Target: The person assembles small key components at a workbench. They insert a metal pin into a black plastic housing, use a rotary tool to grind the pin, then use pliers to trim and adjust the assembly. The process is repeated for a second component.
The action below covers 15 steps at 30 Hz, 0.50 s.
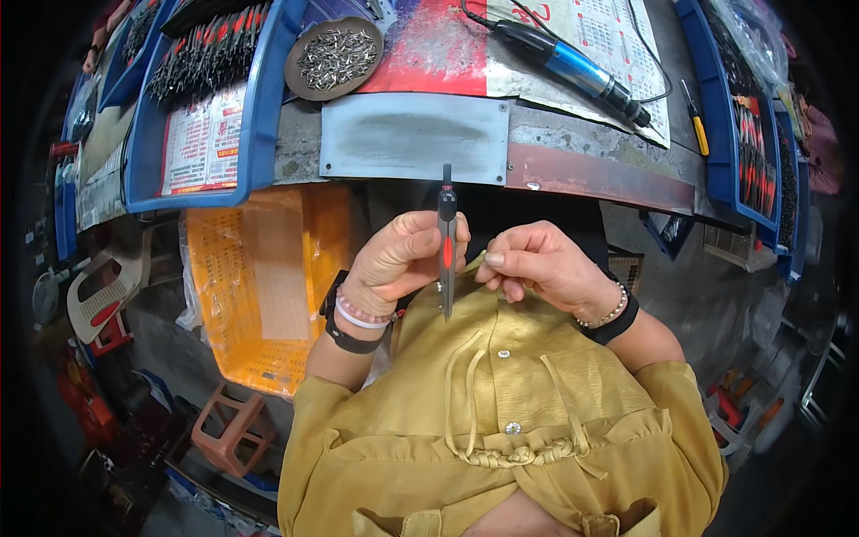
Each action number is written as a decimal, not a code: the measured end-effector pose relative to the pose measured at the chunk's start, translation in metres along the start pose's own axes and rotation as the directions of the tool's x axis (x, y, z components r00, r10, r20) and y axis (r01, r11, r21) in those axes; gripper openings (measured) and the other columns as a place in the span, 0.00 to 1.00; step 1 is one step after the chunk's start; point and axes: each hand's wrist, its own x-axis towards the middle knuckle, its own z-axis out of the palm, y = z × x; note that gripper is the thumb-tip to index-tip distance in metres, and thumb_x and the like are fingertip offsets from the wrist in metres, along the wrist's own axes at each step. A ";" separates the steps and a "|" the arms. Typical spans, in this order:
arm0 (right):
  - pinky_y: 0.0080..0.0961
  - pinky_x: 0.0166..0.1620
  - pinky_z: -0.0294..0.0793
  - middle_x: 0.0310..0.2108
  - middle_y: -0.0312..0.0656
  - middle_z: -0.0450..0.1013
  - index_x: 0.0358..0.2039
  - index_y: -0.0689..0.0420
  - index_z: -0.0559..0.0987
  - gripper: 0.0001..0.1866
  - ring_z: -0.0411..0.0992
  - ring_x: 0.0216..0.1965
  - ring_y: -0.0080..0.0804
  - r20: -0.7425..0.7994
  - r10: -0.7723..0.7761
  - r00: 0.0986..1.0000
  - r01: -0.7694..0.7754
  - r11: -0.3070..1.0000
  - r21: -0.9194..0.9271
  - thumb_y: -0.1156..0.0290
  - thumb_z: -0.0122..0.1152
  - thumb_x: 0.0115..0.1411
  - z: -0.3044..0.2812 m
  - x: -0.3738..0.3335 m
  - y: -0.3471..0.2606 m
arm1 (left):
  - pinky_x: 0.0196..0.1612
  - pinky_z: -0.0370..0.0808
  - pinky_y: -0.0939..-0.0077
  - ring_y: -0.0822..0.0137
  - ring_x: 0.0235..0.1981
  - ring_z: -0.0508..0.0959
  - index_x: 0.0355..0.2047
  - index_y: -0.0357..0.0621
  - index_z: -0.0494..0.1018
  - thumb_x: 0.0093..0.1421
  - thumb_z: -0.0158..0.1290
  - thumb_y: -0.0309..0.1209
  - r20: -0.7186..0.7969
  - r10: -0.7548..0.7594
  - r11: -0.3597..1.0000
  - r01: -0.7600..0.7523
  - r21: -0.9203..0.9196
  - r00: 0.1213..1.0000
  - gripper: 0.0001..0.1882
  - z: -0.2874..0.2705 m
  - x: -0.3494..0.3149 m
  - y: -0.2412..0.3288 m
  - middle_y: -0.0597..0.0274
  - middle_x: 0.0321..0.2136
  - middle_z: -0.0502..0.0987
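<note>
My left hand (404,259) is closed around a drawing compass (447,242), black with a red inset. The compass stands upright, its thin handle toward the bench and its legs together toward my body. Beside it on the right, my right hand (537,264) is closed in a pinch, thumb against the fingers. What lies between those fingertips is too small to make out. Both hands are in front of the bench edge, above my lap. Straight ahead, a worn white plate (413,134) is fixed along that edge.
A round dish of small metal screws (338,58) sits beyond the plate. A blue-and-black electric screwdriver (573,67) lies on paper, its cable trailing. Blue bins (259,116) with black-and-red parts flank the bench. A yellow screwdriver (698,130) lies at right; an orange crate (228,295) stands lower left.
</note>
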 end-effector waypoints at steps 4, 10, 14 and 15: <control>0.14 0.28 0.69 0.29 0.38 0.79 0.30 0.62 0.81 0.10 0.69 0.22 0.17 0.002 0.003 1.000 -0.003 1.000 0.001 0.70 0.59 0.64 0.003 -0.002 0.004 | 0.31 0.61 0.76 0.72 0.27 0.63 0.38 0.38 0.76 0.56 0.64 0.43 -0.047 0.019 0.992 -0.014 0.122 0.999 0.20 -0.002 -0.006 -0.004 0.67 0.30 0.64; 0.15 0.27 0.69 0.30 0.38 0.76 0.35 0.64 0.80 0.09 0.70 0.23 0.18 -0.046 -0.091 0.995 0.082 0.982 -0.171 0.71 0.55 0.65 0.014 0.003 -0.002 | 0.42 0.75 0.78 0.71 0.33 0.78 0.40 0.35 0.77 0.59 0.61 0.31 -0.141 0.095 0.991 -0.080 0.108 0.985 0.13 0.003 -0.016 -0.009 0.62 0.32 0.80; 0.14 0.26 0.67 0.29 0.37 0.74 0.44 0.63 0.76 0.11 0.69 0.23 0.18 -0.192 -0.283 0.940 0.245 0.949 -0.198 0.71 0.56 0.65 0.030 0.019 -0.014 | 0.41 0.72 0.84 0.78 0.35 0.76 0.38 0.38 0.77 0.59 0.54 0.22 -0.238 0.198 0.881 -0.066 0.468 0.951 0.07 0.023 -0.025 -0.010 0.69 0.33 0.77; 0.12 0.26 0.67 0.28 0.36 0.73 0.47 0.62 0.74 0.12 0.68 0.23 0.17 -0.198 -0.295 0.935 0.266 0.951 -0.158 0.71 0.56 0.65 0.033 0.021 -0.017 | 0.41 0.71 0.84 0.79 0.35 0.75 0.39 0.39 0.77 0.62 0.53 0.24 -0.243 0.216 0.827 -0.045 0.561 0.946 0.06 0.028 -0.025 -0.011 0.71 0.33 0.77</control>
